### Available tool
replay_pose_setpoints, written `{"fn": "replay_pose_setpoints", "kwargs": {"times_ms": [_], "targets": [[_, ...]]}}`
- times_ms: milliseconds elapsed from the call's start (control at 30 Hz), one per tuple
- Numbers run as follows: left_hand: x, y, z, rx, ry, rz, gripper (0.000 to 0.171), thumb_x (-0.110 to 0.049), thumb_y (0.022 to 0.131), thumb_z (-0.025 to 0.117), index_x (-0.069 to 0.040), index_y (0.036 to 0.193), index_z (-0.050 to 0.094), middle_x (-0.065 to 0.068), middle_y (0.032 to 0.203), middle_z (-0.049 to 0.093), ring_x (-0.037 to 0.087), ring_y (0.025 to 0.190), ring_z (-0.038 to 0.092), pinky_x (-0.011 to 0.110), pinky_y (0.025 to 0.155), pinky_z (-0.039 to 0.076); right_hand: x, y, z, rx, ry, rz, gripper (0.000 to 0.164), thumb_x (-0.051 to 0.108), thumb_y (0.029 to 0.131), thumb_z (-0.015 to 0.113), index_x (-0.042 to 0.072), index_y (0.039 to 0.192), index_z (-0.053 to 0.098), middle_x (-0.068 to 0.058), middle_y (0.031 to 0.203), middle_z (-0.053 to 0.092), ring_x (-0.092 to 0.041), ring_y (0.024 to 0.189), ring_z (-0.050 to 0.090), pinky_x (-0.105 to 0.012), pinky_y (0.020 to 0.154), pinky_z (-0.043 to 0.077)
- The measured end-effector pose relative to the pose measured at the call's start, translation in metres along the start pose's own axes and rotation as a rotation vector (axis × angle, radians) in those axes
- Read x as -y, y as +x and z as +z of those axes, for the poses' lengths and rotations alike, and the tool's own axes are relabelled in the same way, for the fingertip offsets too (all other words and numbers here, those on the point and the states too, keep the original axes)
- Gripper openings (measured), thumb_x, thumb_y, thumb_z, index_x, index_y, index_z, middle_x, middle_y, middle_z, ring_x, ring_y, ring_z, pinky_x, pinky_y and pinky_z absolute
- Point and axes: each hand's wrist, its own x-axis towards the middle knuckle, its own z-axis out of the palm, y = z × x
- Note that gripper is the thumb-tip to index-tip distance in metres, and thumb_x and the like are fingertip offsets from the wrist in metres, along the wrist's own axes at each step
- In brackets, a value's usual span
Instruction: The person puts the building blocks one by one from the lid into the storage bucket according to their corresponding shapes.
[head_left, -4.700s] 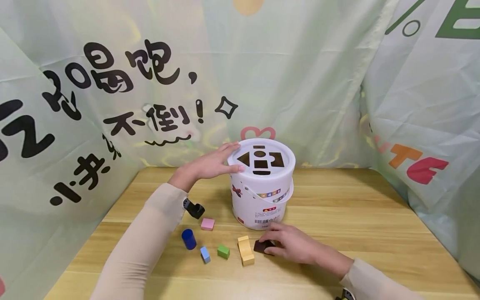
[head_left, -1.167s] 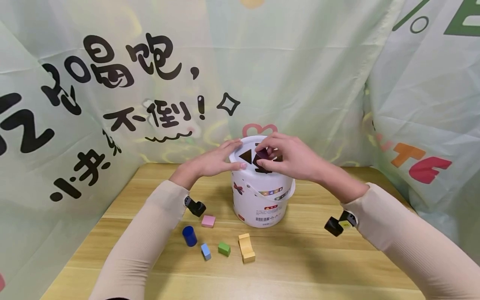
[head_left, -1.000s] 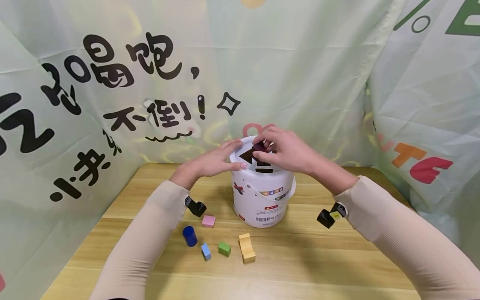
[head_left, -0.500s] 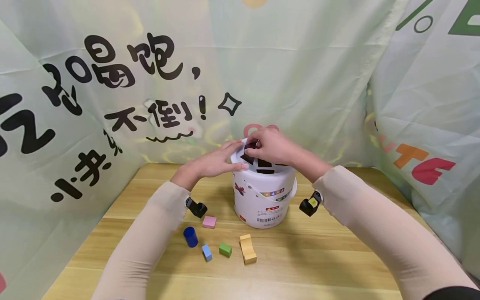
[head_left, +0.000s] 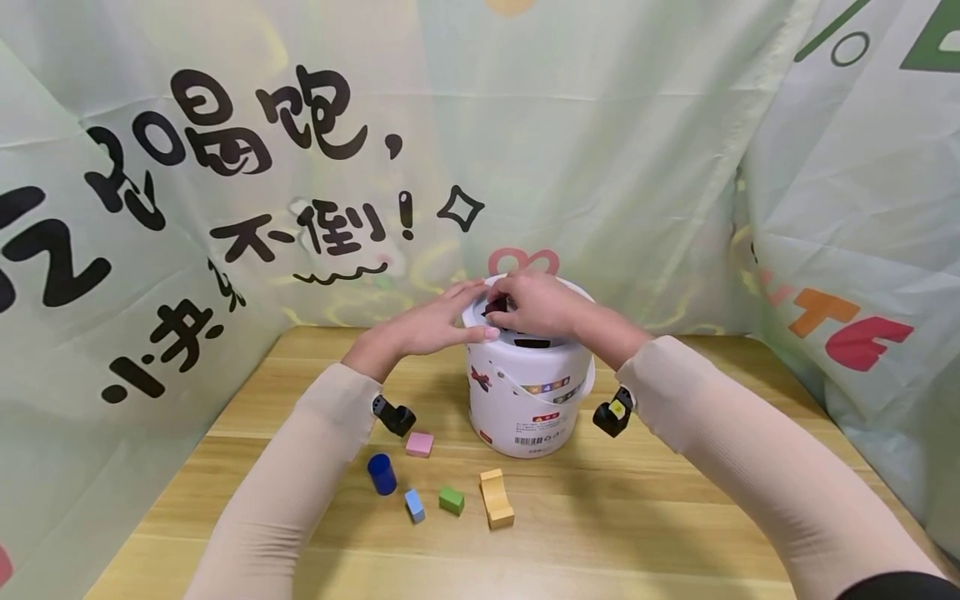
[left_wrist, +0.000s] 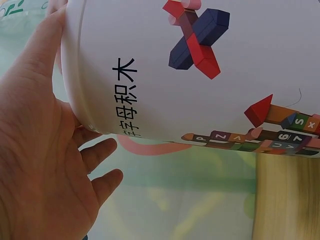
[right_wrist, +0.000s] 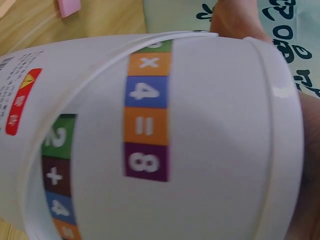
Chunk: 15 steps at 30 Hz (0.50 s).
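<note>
A white bucket (head_left: pixel 525 408) with a shape-hole lid (head_left: pixel 579 293) stands upright on the table. My left hand (head_left: pixel 427 325) rests on the lid's left edge, thumb at the front rim. In the left wrist view its fingers (left_wrist: pixel 105 187) are spread and fairly straight beside the bucket wall (left_wrist: pixel 140 30). My right hand (head_left: pixel 540 304) pinches a small dark maroon block (head_left: pixel 497 307) over the left part of the lid, by the triangular hole. The hand covers most of the holes and part of the block; whether it has entered a hole I cannot tell.
On the wooden table (head_left: pixel 637 533), in front of the bucket, lie a pink block (head_left: pixel 419 445), a blue cylinder (head_left: pixel 382 474), a light-blue block (head_left: pixel 415 506), a green block (head_left: pixel 452 500) and a yellow notched block (head_left: pixel 497 499). Printed cloth (head_left: pixel 600 150) hangs behind.
My right hand took the dark block from the table, lifted it onto the lid, then moved it left to the triangular hole and slightly lower. My left hand stays at the rim.
</note>
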Motion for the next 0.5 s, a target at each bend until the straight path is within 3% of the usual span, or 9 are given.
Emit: {"fn": "replay_pose_setpoints", "kwargs": {"times_ms": [300, 500], "targets": [[-0.001, 0.001, 0.000, 0.004, 0.014, -0.004, 0.094, -0.072, 0.089, 0.047, -0.020, 0.159, 0.012, 0.000, 0.164, 0.007, 0.030, 0.146, 0.019, 0.056, 0.112, 0.025, -0.003, -0.007, -0.004, -0.010, 0.009, 0.034, 0.044, 0.038, 0.094, 0.064, 0.010, 0.128, 0.061, -0.008, 0.126, 0.062, -0.025, 0.112, 0.060, -0.044, 0.094, 0.047], [-0.002, 0.002, 0.000, 0.007, 0.024, -0.005, 0.093, -0.071, 0.089, 0.047, -0.020, 0.159, 0.012, 0.001, 0.164, 0.007, 0.029, 0.146, 0.016, 0.054, 0.113, 0.024, -0.003, -0.017, -0.011, -0.061, 0.032, 0.024, 0.042, 0.034, 0.094, 0.065, 0.008, 0.127, 0.062, -0.009, 0.125, 0.062, -0.025, 0.114, 0.059, -0.043, 0.097, 0.046]]}}
